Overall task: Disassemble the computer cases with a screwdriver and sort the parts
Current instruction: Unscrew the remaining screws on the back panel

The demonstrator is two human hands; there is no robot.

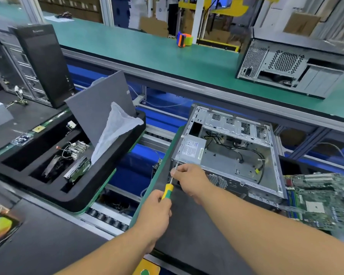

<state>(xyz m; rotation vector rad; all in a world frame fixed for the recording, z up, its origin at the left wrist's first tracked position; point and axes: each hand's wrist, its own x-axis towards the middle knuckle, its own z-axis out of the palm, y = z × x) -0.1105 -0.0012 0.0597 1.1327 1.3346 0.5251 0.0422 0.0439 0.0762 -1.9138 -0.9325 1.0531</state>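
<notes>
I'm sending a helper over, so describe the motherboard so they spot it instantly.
Find the open silver computer case on the dark mat. The motherboard lies flat just right of it, at the near right edge. It's the only bare green circuit board there.

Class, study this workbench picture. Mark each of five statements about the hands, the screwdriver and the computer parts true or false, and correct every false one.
1. The left hand grips the screwdriver by its yellow-green handle. True.
2. The right hand rests flat on the motherboard. False: its fingers steady the screwdriver shaft at the open case.
3. The open case still holds its power supply. True.
4. The motherboard sits mounted inside the open case. False: it lies outside, to the right.
5. The black tray holds removed parts. True.
</notes>
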